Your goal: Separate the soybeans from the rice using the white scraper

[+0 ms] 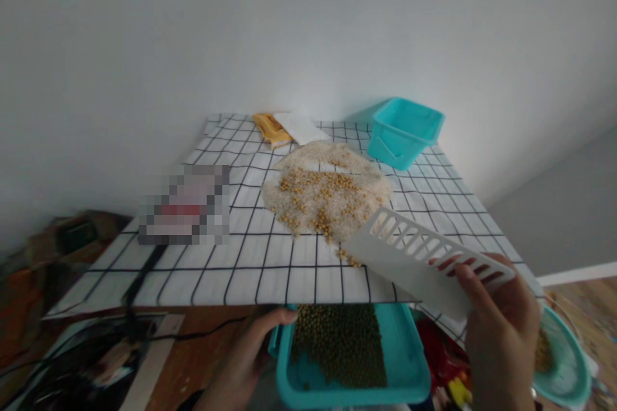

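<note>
My right hand (504, 327) is closed on the right end of a pale grey plastic divider with a row of slots (409, 263). Its far end tilts down to the tablecloth, at the edge of a spread of rice (308, 157) with yellow soybeans (321, 187) scattered over it. A few soybeans lie beside the divider's tip. Below the table's front edge, my left hand (245, 353) grips the left side of a turquoise bin (354, 397), thumb over the rim. Small dark green beans (342, 347) cover much of its bottom, with yellowish ones at the upper left.
On the white checked tablecloth (231, 276) stand another turquoise bin (400, 151) at the back right and yellow and white packets (272, 130) at the back. A blurred-out device (186, 205) with a black cable is at left. Low at right is a turquoise basin (569, 366).
</note>
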`<action>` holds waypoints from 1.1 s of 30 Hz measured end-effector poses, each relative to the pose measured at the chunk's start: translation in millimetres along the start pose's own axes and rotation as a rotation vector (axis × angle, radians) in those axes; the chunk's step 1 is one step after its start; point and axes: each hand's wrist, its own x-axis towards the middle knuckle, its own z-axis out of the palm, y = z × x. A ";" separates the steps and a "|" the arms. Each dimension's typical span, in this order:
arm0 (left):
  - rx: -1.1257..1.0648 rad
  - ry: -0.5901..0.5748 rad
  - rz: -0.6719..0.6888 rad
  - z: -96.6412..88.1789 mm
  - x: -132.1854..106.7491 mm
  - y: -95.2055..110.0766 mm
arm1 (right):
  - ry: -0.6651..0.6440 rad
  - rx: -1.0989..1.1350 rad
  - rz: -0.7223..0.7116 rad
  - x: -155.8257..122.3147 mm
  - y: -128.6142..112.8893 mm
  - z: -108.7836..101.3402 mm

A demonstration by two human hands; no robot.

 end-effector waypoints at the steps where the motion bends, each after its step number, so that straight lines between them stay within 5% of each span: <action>1: -0.020 -0.004 -0.001 -1.5 0.7 -1.4 | -0.017 0.012 0.002 -0.2 0.0 -0.6; 6: -0.059 -0.055 0.027 -10.1 4.1 -4.8 | -0.044 -0.004 0.003 -1.0 -0.3 -3.3; 16: -0.176 0.063 -0.237 6.8 11.4 7.0 | -0.031 0.036 -0.019 -3.5 -2.6 -1.2; 21: -0.121 -0.035 -0.128 -6.1 6.9 5.8 | -0.036 0.028 0.034 -5.3 -4.5 -1.8; 26: -0.046 -0.006 -0.020 -11.2 4.4 -5.4 | 0.003 0.023 0.037 -4.3 -4.9 3.8; 31: -0.190 0.081 -0.292 7.7 9.9 22.3 | -0.027 0.025 -0.019 -2.8 -5.3 3.1; 33: -0.191 0.075 -0.288 9.9 9.9 29.2 | -0.049 0.037 -0.031 -2.7 -5.4 2.1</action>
